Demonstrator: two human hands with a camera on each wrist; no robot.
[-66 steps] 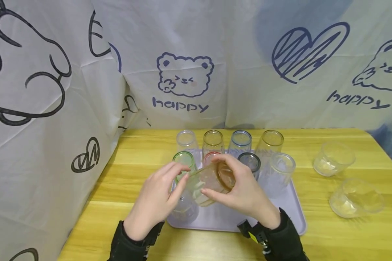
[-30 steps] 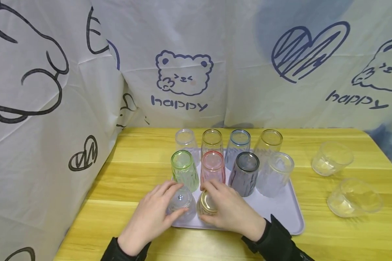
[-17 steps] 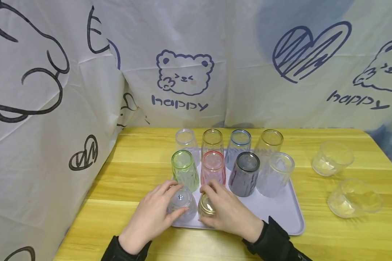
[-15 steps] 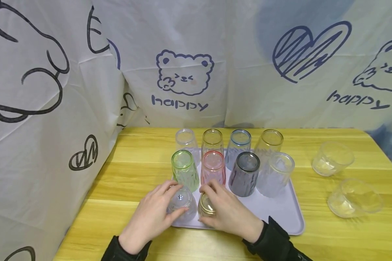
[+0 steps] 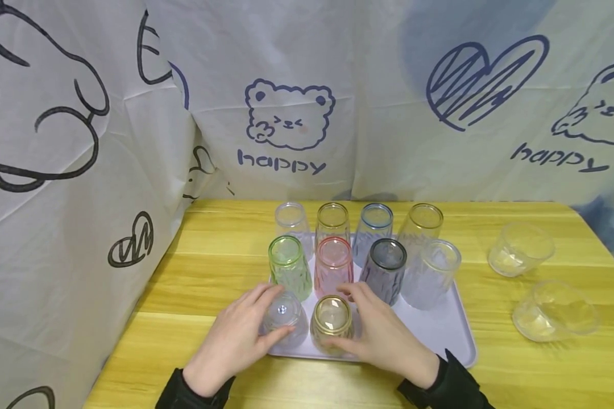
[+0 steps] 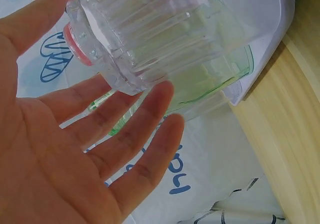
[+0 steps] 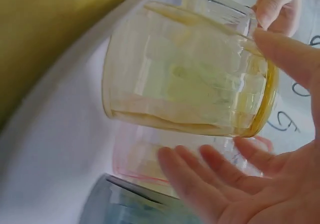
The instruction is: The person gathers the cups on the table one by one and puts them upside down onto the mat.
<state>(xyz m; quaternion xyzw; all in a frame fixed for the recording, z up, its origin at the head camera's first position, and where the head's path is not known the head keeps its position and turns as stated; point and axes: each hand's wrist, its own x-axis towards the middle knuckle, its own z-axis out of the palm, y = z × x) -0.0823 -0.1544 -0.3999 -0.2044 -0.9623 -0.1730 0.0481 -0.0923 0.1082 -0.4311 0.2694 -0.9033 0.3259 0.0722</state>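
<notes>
An amber-rimmed glass (image 5: 331,321) stands upside down at the front of the pale lilac tray (image 5: 440,335). My right hand (image 5: 389,332) lies just right of it, its fingers spread; in the right wrist view a gap shows between the lower fingers (image 7: 190,171) and the amber glass (image 7: 185,73). Left of that, a clear glass (image 5: 285,315) is also bottom up, with my left hand (image 5: 237,335) curved loosely about its near left side. The left wrist view has the fingers (image 6: 130,134) spread and fairly straight beside the clear glass (image 6: 150,28).
Behind stand upturned green (image 5: 290,267), red (image 5: 334,264), dark grey (image 5: 386,270) and clear (image 5: 431,275) glasses, with another row of several behind them. Two clear glasses (image 5: 514,255) stand apart on the wooden table (image 5: 491,380) at right. A printed cloth (image 5: 389,113) hangs behind.
The amber glass, earlier held tilted between both hands, was set upside down on the tray. My right hand has since let go and drawn right; my left hand has stayed by the clear glass.
</notes>
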